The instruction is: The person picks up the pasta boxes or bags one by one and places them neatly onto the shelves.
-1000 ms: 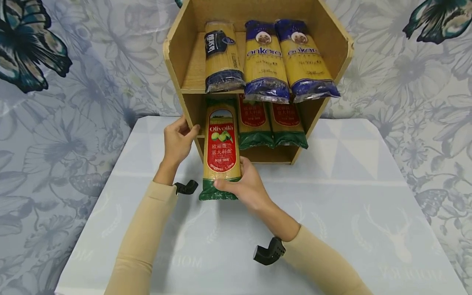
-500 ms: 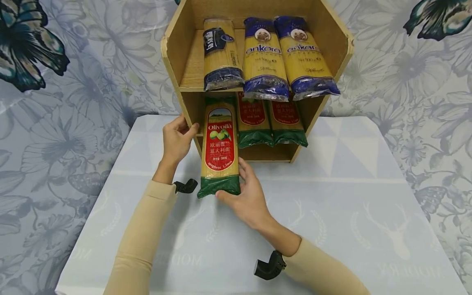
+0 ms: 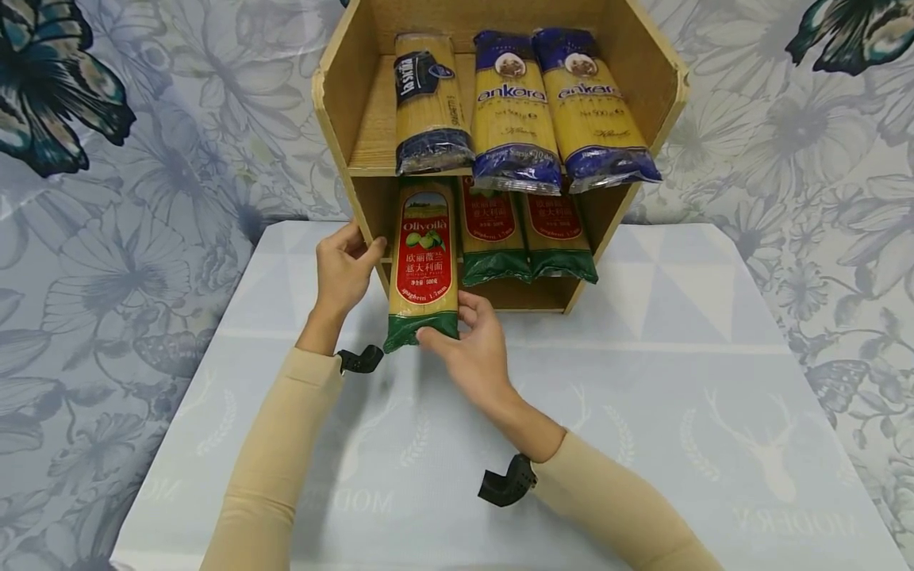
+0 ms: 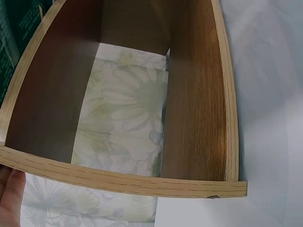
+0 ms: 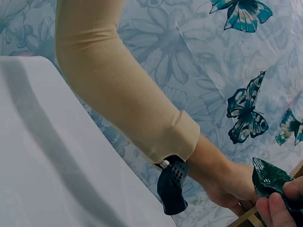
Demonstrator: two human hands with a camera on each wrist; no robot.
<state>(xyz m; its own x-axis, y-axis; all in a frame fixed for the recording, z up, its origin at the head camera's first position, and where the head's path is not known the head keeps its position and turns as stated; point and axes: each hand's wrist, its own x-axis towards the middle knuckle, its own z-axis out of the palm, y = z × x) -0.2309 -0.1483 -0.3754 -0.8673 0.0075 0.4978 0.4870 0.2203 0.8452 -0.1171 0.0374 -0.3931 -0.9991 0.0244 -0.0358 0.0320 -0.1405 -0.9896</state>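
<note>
My right hand (image 3: pixel 480 353) holds the lower right end of an Olivoilà spaghetti packet (image 3: pixel 424 270), its thumb at the green bottom. This packet lies tilted, its upper part inside the left of the wooden shelf's middle compartment and its lower end jutting out. In the right wrist view the packet's green end (image 5: pixel 269 177) shows by my right fingers (image 5: pixel 279 210). At the left side panel of the wooden shelf (image 3: pixel 367 210), my left hand (image 3: pixel 344 268) grips the front edge. Two more Olivoilà packets (image 3: pixel 493 230) lie to the right in the same compartment.
Above, a La Sicilia spaghetti packet (image 3: pixel 432 107) and two Ankara packets (image 3: pixel 517 115) rest on the upper level, their ends overhanging its front edge. The bottom compartment (image 4: pixel 194 109) shows in the left wrist view. A pale patterned tabletop (image 3: pixel 607 381) extends in front.
The held Olivoilà packet has slid up and farther into the middle compartment. My right hand has moved up with it, its thumb now lower on the packet. My left hand stays in place.
</note>
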